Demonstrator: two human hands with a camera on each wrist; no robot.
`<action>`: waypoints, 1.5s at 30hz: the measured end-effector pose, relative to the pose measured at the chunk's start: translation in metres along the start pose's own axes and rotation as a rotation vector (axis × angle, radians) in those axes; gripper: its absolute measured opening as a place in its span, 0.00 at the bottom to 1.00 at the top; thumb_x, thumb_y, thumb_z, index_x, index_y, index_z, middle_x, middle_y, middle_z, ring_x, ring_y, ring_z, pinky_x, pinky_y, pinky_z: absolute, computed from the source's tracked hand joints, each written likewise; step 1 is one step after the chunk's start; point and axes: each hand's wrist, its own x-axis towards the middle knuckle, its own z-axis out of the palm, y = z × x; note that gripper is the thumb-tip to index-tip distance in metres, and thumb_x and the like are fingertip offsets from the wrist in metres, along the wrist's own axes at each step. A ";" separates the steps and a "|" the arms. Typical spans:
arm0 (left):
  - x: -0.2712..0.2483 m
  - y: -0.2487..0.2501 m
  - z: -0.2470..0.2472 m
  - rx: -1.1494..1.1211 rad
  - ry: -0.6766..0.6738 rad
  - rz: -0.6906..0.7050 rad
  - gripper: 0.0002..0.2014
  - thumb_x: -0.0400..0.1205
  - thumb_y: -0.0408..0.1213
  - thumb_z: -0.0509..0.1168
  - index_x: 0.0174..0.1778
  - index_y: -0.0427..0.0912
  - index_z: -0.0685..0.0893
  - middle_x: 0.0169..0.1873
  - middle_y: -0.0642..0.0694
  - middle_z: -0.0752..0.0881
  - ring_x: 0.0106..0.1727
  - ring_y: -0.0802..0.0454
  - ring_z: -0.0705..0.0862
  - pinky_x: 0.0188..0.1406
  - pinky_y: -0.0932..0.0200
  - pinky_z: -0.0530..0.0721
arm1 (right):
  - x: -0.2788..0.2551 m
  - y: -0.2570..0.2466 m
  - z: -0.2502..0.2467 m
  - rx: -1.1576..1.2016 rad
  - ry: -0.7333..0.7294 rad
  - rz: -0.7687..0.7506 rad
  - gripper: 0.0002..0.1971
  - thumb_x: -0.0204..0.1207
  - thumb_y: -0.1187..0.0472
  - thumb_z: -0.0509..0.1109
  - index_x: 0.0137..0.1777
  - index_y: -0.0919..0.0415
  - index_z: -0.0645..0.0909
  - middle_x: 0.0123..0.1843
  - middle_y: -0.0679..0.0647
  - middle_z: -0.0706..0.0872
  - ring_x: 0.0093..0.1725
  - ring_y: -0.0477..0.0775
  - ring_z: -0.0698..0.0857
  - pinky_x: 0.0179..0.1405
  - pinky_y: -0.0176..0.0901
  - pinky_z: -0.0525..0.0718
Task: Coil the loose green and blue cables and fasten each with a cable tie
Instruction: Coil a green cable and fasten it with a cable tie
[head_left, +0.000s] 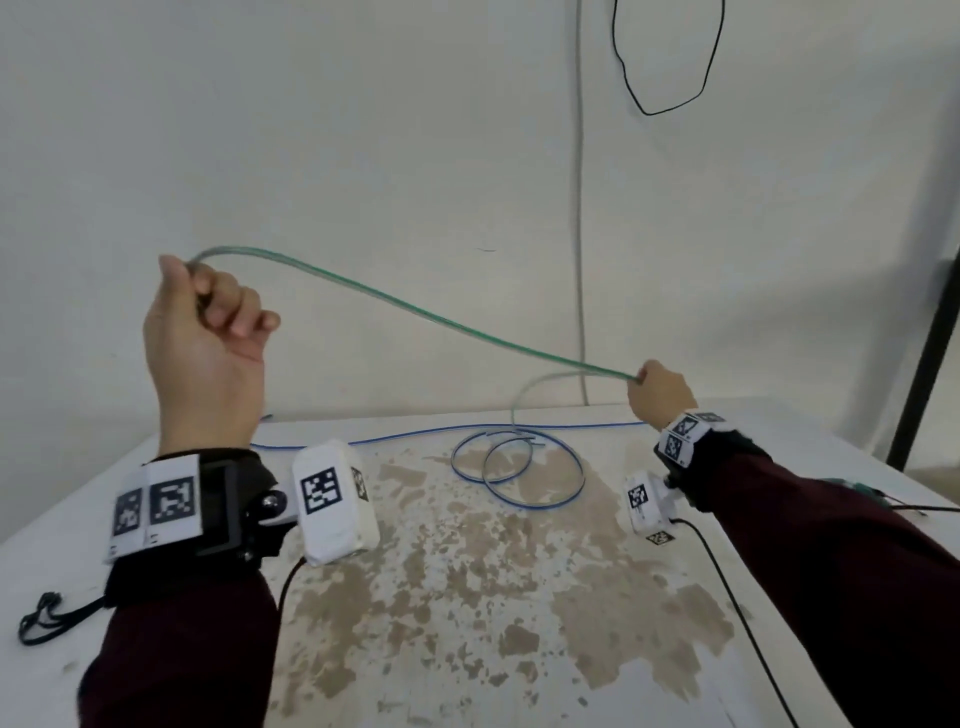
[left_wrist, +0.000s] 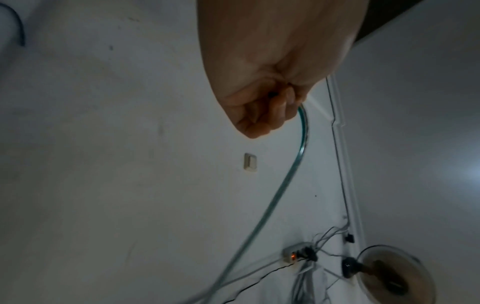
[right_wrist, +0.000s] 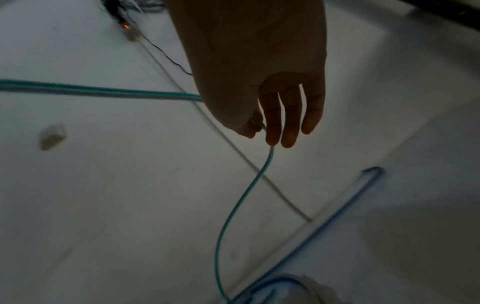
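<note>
1. The thin green plastic-sheathed cable (head_left: 395, 304) vanishes inside the curled fingers (head_left: 236, 306) of the left hand (head_left: 202, 353), so its end there is hidden.
2. Near the right hand (head_left: 658, 392) the same cable smears pale with blur.
3. The thin blue cable (head_left: 519, 467) runs behind the left wrist at the counter (head_left: 467, 597) edge.

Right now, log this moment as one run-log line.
left hand: grips thin green cable | right hand: pinches it | thin blue cable: loose loops on white table | ties: unseen
</note>
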 end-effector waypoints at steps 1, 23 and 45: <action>0.002 0.005 -0.001 0.030 0.017 0.004 0.20 0.89 0.48 0.49 0.30 0.49 0.69 0.21 0.55 0.63 0.22 0.56 0.62 0.27 0.65 0.70 | 0.003 0.008 0.007 0.134 -0.058 0.093 0.14 0.80 0.55 0.61 0.54 0.67 0.77 0.43 0.63 0.84 0.41 0.65 0.84 0.42 0.54 0.85; -0.019 -0.101 -0.028 0.615 0.144 -0.196 0.18 0.89 0.43 0.54 0.32 0.44 0.67 0.23 0.49 0.63 0.20 0.56 0.61 0.24 0.61 0.69 | 0.015 0.000 -0.021 -0.454 -0.480 -0.337 0.32 0.81 0.72 0.52 0.82 0.45 0.57 0.71 0.64 0.78 0.61 0.61 0.79 0.56 0.48 0.74; -0.014 -0.110 0.002 0.798 -0.174 -0.181 0.16 0.83 0.25 0.51 0.31 0.38 0.78 0.23 0.44 0.76 0.28 0.54 0.75 0.36 0.62 0.76 | -0.097 -0.115 0.008 0.820 -0.694 -0.447 0.18 0.88 0.52 0.53 0.40 0.60 0.76 0.26 0.48 0.59 0.22 0.46 0.57 0.19 0.34 0.58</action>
